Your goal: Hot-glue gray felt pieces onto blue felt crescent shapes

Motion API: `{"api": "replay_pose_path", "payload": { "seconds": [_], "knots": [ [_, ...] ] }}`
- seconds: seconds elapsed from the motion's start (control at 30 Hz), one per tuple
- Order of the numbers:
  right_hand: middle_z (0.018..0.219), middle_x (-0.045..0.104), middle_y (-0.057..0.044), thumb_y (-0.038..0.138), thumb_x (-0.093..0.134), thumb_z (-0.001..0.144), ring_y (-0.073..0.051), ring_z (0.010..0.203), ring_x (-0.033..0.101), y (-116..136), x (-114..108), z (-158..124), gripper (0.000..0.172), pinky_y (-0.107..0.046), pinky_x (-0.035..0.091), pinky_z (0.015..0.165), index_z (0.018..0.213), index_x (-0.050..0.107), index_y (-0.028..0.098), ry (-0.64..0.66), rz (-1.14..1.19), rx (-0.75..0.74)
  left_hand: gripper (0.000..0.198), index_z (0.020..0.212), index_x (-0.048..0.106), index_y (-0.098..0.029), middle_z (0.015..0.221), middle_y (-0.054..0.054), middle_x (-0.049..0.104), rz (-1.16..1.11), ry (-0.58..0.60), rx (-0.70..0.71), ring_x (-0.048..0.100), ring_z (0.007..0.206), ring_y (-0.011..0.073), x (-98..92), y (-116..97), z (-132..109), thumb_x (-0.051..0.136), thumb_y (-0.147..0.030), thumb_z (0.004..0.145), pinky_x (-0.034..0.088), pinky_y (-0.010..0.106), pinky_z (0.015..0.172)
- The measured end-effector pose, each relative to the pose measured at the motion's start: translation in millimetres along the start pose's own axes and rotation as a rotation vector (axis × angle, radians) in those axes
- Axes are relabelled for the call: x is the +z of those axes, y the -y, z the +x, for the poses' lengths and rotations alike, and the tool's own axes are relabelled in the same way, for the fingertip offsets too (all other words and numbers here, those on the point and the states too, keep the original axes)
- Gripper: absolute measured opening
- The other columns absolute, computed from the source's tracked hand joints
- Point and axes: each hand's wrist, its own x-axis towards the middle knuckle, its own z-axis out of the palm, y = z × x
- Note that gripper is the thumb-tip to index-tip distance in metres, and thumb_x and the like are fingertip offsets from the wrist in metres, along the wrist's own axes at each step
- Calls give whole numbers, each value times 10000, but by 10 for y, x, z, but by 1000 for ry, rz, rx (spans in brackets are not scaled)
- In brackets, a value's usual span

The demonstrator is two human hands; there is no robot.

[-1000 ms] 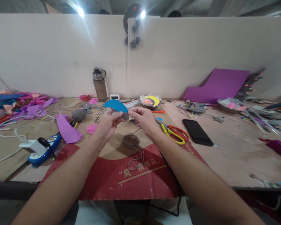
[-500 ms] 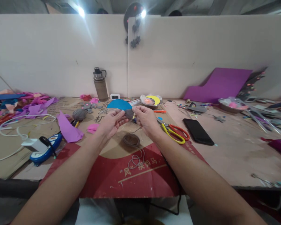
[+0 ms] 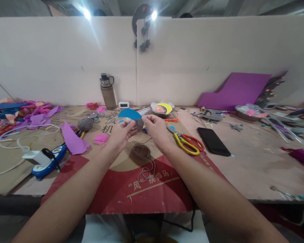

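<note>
Between my two hands, above the cardboard, is a small dark grey piece (image 3: 139, 125). My left hand (image 3: 125, 133) pinches its left side. My right hand (image 3: 155, 127) has its fingers closed at the upper right edge of the same piece. Just behind my left fingers lies a blue felt piece (image 3: 129, 114). A coil of grey-brown cord (image 3: 141, 151) rests below my hands, with loose loops trailing onto the red part of the cardboard (image 3: 103, 195). Scissors with yellow and red handles (image 3: 190, 144) lie right of my right hand.
A black phone (image 3: 213, 141) lies on the right. Further left are a grey yarn ball (image 3: 85, 124), purple felt (image 3: 74, 139) and a blue power strip (image 3: 49, 164) with cables. At the back stand a bottle (image 3: 107, 92) and a bowl (image 3: 162, 110).
The grey piece has turned and tilted between my fingers, now hanging slightly lower. My hands stay nearly in place, and the view has shifted slightly.
</note>
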Motion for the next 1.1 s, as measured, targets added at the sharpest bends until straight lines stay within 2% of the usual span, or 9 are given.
{"api": "replay_pose_path", "payload": {
  "seconds": [0.13,0.23,0.33,0.47,0.7,0.83,0.93,1.1],
  "knots": [
    [609,444,41,387,562,817,-92,559,356,-2,-23,-25,229,-238,302,533,754,599,170,-113,-207,-131,241,700,640,-132,653,12,624,145,-64,107,579,592,84,11,44,-41,799,-303,638,407,175,505],
    [608,457,33,369,541,845,-110,575,389,3,-17,-65,207,-251,322,562,775,602,183,-128,-375,-234,227,754,682,-131,741,58,687,96,18,109,636,683,125,40,26,-74,764,-329,680,459,210,589],
    [670,539,-2,319,538,865,-141,654,478,-9,-4,-111,158,-276,372,645,803,611,194,-78,-586,-404,232,812,692,-138,832,86,722,-35,113,81,672,785,165,79,7,-91,718,-353,729,508,271,724],
    [863,644,-72,269,509,898,-185,833,566,-35,-4,-144,138,-309,416,760,848,615,197,30,-716,-547,187,789,668,-144,815,67,727,-147,108,44,677,777,155,107,9,-94,711,-320,745,523,276,750],
    [838,639,-71,270,517,901,-185,803,569,-20,-13,-144,146,-312,427,730,835,622,194,10,-743,-545,101,777,674,-121,799,65,724,-204,76,-38,678,728,137,104,58,-88,708,-207,737,537,266,739],
    [851,628,-63,254,528,889,-177,797,557,-20,9,-152,122,-311,433,748,908,631,192,69,-720,-541,56,731,668,-119,743,49,712,-198,0,-3,665,675,127,71,53,-66,705,-152,705,535,267,716],
    [845,608,-52,239,534,873,-170,772,537,-47,32,-162,144,-303,427,732,984,613,194,92,-715,-533,73,716,659,-126,731,41,703,-168,-14,23,654,660,123,45,19,-59,713,-165,688,524,266,703],
    [726,520,-3,295,529,863,-147,661,493,-81,57,-182,171,-278,392,631,1000,552,195,101,-661,-436,108,701,644,-143,682,5,670,-151,-63,46,616,621,96,29,-26,-58,734,-193,668,490,230,642]
  ]
}}
